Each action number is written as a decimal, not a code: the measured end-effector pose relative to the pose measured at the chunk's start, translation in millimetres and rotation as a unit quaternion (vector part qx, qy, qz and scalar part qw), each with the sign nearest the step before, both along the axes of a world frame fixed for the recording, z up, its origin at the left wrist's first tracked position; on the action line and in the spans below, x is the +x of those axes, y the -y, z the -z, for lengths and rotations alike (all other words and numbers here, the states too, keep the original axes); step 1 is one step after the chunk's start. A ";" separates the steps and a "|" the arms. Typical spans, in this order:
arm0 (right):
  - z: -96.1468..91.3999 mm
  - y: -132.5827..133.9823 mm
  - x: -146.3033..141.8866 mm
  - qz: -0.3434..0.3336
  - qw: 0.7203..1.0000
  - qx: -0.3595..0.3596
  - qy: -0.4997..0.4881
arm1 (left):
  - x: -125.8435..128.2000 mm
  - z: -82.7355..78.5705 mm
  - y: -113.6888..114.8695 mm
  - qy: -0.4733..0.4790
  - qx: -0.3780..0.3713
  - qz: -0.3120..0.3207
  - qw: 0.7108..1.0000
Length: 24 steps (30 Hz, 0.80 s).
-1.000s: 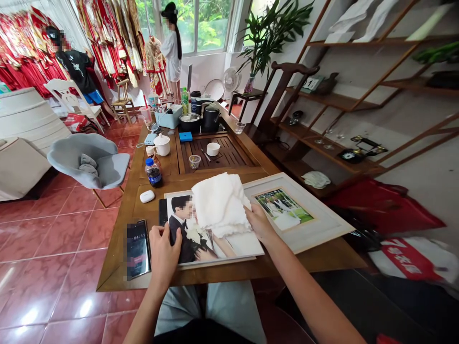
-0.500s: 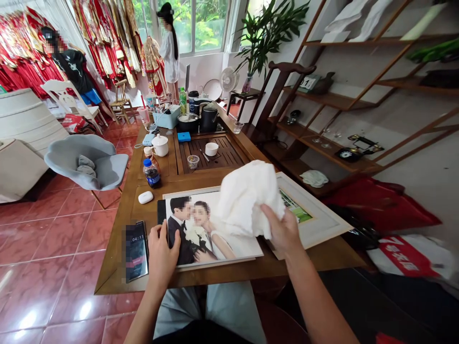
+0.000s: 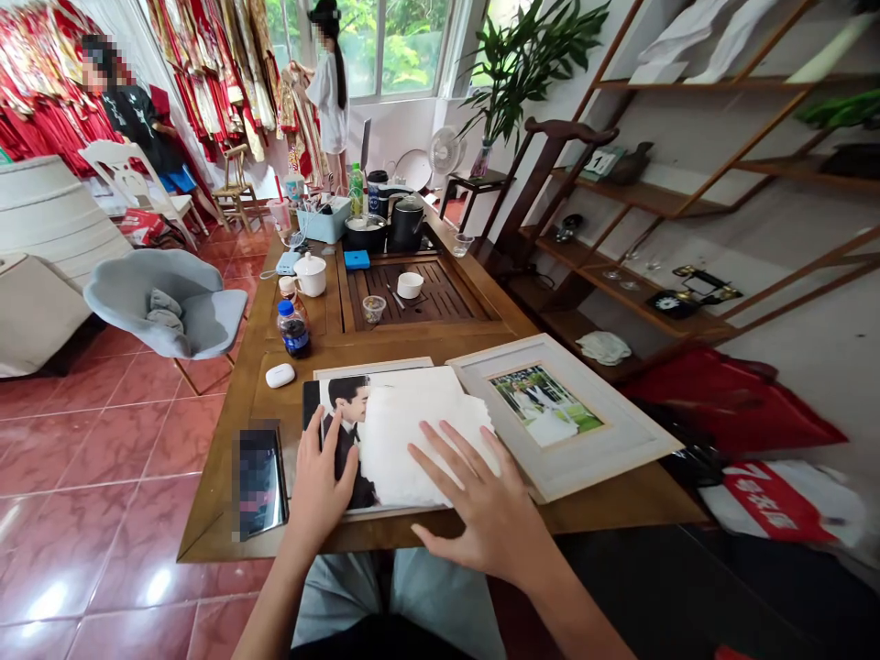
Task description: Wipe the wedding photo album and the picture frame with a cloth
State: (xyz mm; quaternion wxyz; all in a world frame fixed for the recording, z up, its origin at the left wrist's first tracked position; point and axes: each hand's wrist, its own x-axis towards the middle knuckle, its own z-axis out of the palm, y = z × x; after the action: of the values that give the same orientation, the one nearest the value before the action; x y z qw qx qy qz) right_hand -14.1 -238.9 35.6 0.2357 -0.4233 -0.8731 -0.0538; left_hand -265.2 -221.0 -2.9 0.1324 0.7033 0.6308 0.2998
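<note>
A large wedding photo print [image 3: 349, 412] lies on the wooden table in front of me. A white cloth [image 3: 405, 431] is spread flat over its middle and right, so only the left part with one suited figure shows. My right hand [image 3: 481, 495] rests on the cloth with fingers spread, holding nothing. At the photo's left edge, my left hand [image 3: 324, 477] lies open, its fingertips on the print. Beside the print on the right is a pale framed photo [image 3: 474, 362] of people on a lawn, set in a wide white mat.
Left of the print lie a phone [image 3: 262, 481] and a white earbud case [image 3: 280, 375]. Beyond are a dark drink bottle with a blue cap [image 3: 294, 332], a lidded white mug [image 3: 311, 274] and a tea tray [image 3: 446, 298]. Two people stand near hanging garments at the back.
My right hand has let go of the bunched cloth, which now lies flat over the photo, and has opened on top of it. The left hand has stayed nearly in place.
</note>
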 end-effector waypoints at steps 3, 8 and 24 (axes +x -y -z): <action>5.8 -7.5 -15.4 0.015 1.000 -0.022 0.003 | -0.4 0.0 1.0 0.003 -0.008 0.011 1.000; 17.7 -19.4 -15.8 0.017 0.999 -0.042 0.025 | 0.0 0.0 2.7 -0.014 -0.010 0.010 1.000; 20.4 -40.3 18.1 0.024 0.996 -0.055 0.062 | -0.6 1.8 3.0 -0.035 0.001 0.006 0.999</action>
State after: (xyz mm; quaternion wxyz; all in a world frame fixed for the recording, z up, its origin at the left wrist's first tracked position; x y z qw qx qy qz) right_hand 4.0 -198.5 15.2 0.1558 -0.4527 -0.8771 -0.0374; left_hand -265.8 -224.0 -4.7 0.1118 0.7173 0.6304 0.2751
